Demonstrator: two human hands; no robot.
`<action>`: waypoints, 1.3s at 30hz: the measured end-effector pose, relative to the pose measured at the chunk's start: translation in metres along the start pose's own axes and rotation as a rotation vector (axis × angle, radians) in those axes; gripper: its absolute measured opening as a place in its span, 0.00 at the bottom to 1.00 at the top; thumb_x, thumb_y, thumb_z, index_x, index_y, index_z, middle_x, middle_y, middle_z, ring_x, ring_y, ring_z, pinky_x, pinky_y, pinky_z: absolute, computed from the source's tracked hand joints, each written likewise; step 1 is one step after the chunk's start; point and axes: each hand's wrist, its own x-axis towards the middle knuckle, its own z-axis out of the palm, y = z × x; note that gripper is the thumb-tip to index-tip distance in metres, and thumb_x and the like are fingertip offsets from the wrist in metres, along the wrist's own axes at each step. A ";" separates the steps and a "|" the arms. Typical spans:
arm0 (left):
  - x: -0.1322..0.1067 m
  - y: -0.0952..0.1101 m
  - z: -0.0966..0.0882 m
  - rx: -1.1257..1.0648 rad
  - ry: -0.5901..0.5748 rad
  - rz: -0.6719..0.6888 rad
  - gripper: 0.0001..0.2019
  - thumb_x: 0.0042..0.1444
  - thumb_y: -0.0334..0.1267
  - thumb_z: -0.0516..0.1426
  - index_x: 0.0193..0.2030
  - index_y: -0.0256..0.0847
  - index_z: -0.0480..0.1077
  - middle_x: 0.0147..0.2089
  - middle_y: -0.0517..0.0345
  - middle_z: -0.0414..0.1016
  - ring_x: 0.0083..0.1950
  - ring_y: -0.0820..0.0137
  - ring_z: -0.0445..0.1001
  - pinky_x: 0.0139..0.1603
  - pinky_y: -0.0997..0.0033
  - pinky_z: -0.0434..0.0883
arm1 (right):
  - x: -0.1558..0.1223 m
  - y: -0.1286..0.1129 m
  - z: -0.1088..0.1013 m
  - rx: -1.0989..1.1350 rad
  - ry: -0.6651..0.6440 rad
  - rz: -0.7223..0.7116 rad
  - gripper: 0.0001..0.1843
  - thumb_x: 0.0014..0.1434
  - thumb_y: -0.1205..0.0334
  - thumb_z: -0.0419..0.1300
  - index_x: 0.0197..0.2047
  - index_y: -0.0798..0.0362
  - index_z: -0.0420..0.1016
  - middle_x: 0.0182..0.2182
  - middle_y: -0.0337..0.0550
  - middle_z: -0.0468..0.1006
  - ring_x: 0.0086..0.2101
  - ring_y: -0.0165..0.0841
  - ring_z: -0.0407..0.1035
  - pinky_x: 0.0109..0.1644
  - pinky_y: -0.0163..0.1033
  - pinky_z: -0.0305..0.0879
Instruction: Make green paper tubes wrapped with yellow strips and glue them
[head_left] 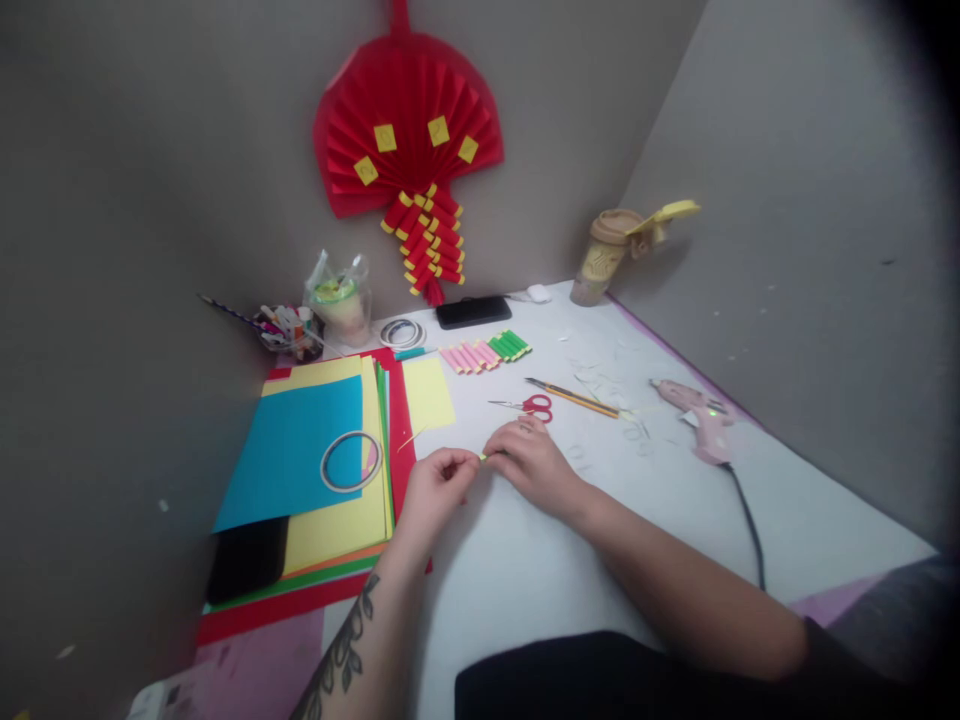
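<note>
Near the middle of the table, my left hand (444,482) and my right hand (531,462) meet at the fingertips. Both are closed in a pinch on a small yellow-green piece (483,457), mostly hidden by the fingers. Just beyond my right hand lie red-handled scissors (537,406). A yellow paper sheet (429,393) is past my left hand, with a thin pale strip (410,438) close by. Farther back, pink paper rolls (470,357) and green paper rolls (510,346) with yellow ends lie in rows.
Coloured paper sheets (300,440) are stacked at left under a tape roll (322,470). A yellow craft knife (574,397) and a corded pink glue gun (701,415) lie right. At the back are a phone (473,313) and a cup (600,262); a red paper fan (409,110) hangs above.
</note>
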 end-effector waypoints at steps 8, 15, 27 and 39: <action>0.002 -0.004 0.002 0.170 0.057 0.162 0.06 0.49 0.38 0.59 0.32 0.39 0.75 0.31 0.57 0.74 0.31 0.71 0.69 0.32 0.74 0.66 | 0.001 -0.002 0.000 0.037 -0.002 0.030 0.05 0.60 0.69 0.55 0.33 0.51 0.70 0.32 0.39 0.78 0.37 0.33 0.70 0.50 0.45 0.52; 0.001 -0.002 0.003 0.198 0.077 0.195 0.07 0.50 0.40 0.58 0.30 0.39 0.75 0.31 0.57 0.73 0.30 0.72 0.68 0.31 0.74 0.65 | 0.000 0.000 0.004 0.044 0.012 0.035 0.04 0.59 0.68 0.57 0.33 0.51 0.71 0.31 0.39 0.77 0.35 0.32 0.70 0.49 0.45 0.53; 0.003 -0.002 0.000 0.052 0.193 0.172 0.04 0.48 0.36 0.57 0.29 0.38 0.69 0.28 0.61 0.69 0.28 0.74 0.66 0.29 0.76 0.63 | -0.001 0.000 -0.005 0.258 0.296 0.228 0.06 0.56 0.64 0.58 0.39 0.50 0.69 0.36 0.44 0.74 0.40 0.37 0.68 0.45 0.43 0.63; 0.002 0.002 -0.005 -0.148 0.287 0.209 0.08 0.49 0.41 0.59 0.31 0.40 0.68 0.30 0.60 0.70 0.29 0.74 0.67 0.29 0.77 0.64 | 0.004 0.001 -0.001 0.727 0.267 0.404 0.08 0.51 0.57 0.62 0.32 0.51 0.68 0.29 0.40 0.71 0.31 0.33 0.67 0.36 0.39 0.66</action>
